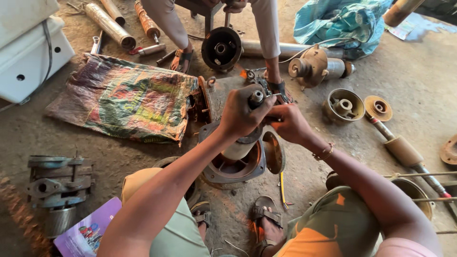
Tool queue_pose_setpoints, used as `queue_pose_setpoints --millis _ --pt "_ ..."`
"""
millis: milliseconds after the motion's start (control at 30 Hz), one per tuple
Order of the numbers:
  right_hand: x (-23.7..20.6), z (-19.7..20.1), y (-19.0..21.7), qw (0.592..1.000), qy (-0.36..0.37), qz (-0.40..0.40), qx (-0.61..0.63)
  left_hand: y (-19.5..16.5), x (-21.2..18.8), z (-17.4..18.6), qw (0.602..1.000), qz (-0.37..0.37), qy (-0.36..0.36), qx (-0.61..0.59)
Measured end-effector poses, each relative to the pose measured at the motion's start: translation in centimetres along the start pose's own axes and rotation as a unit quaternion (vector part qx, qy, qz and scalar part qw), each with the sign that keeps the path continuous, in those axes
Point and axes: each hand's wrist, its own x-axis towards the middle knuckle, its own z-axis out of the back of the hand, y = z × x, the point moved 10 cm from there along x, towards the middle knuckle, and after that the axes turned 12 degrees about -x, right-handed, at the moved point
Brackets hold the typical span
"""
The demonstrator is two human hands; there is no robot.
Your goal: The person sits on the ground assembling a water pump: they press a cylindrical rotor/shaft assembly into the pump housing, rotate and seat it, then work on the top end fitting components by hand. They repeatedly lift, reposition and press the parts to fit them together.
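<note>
We clench our left hand (240, 114) around the smooth steel rotor shaft (256, 98) standing in the rusty round cast housing (236, 169), our right hand (289, 123) gripping just beside it.

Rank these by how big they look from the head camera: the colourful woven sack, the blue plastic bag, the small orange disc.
1. colourful woven sack
2. blue plastic bag, partly cut off at the top
3. small orange disc

Person seen from above: both forearms bare, left hand (240, 114) unadorned, right hand (289, 123) with a thin gold-coloured bracelet (324, 152) at the wrist, pale green and orange-patched garments over the knees, brown strapped sandals (264, 214) on the feet.
</note>
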Motion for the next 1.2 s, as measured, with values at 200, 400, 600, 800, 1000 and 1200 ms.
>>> queue_pose_setpoints --millis 200,400,600,800,1000,1200 --pt "-0.7 -2.9 0.1 0.995 0.094 -0.023 -0.032 0.4 0.1 -0.4 1.0 0.014 0.015 0.005" --pt "-0.3 0.2 0.7 0.999 -0.012 0.028 -0.022 0.2 -0.1 -0.3 1.0 0.001 0.014 0.001" --pt "-0.5 -2.1 1.1 0.998 0.054 0.015 -0.024 0.7 0.0 -0.6 0.999 0.018 0.025 0.011" --pt "-0.6 -0.2 1.8 0.998 0.007 0.042 -0.049 0.4 0.1 -0.5 1.0 0.018 0.021 0.006" --pt "-0.7 -0.7 2.8 0.995 0.015 0.062 -0.08 0.3 0.1 -0.6 0.999 0.032 0.02 -0.007" --pt "-1.1 -0.4 3.1 0.986 0.012 0.089 -0.141 0.1 0.1 -0.6 0.999 0.023 0.025 0.006"
